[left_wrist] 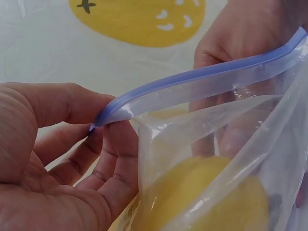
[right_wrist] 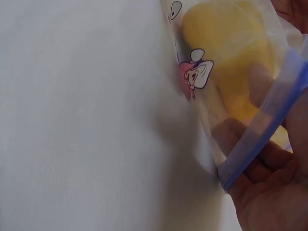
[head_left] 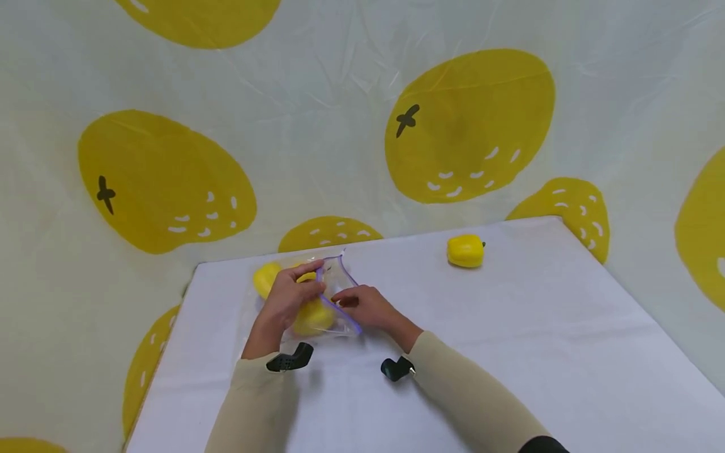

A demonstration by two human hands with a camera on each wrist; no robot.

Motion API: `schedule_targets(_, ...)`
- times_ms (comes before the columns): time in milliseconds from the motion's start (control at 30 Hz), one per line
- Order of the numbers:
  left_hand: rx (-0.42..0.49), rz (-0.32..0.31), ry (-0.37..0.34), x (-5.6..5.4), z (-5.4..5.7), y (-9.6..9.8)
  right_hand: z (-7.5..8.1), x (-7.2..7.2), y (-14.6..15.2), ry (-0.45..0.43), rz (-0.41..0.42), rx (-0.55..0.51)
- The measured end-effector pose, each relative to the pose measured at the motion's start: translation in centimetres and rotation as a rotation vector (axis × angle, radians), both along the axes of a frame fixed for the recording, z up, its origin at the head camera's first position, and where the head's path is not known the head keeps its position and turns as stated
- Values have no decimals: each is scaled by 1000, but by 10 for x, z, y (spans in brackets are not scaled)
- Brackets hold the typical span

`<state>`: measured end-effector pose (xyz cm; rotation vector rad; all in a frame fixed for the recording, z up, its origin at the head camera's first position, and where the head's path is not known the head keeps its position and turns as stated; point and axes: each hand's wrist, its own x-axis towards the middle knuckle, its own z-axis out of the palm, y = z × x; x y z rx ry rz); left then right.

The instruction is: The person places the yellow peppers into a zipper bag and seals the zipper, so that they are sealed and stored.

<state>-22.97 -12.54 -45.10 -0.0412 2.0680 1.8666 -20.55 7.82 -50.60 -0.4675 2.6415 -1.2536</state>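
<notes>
Pinching the blue rim (left_wrist: 185,82) of a clear bag (head_left: 338,277) on the white cloth (head_left: 510,352), left hand (head_left: 286,296) close up; reaching in past yellow things (head_left: 314,316), right hand (head_left: 370,306) parted. Catching, from right wrist alone, a pink cartoon print (right_wrist: 195,77); from head alone, a lone yellow pepper (head_left: 466,251), well apart.

My left hand (head_left: 286,302) hides part of the yellow things (head_left: 313,316) in the clear bag (left_wrist: 236,125), so I cannot count them. The tips of my right hand (head_left: 369,306) blur behind film; whether they pinch anything, I cannot tell. The right-wrist view's edge cuts off my right palm and the purple-blue zip strip (right_wrist: 267,130).
</notes>
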Motion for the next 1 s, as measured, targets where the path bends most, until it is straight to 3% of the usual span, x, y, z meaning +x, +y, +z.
schedule_targets(300,-16,-1,12,1,4,-2,2,-3,-7,68,-69,62)
schedule_targets(500,-32,-10,-20,2,1,-4,1,0,0,38,-108,-11)
schedule_targets(667,-23,-12,-33,2,-2,-5,8,0,19,-8,-217,-108)
schedule_targets(1000,24,2,-58,0,-7,-5,26,-8,87,29,-350,-126)
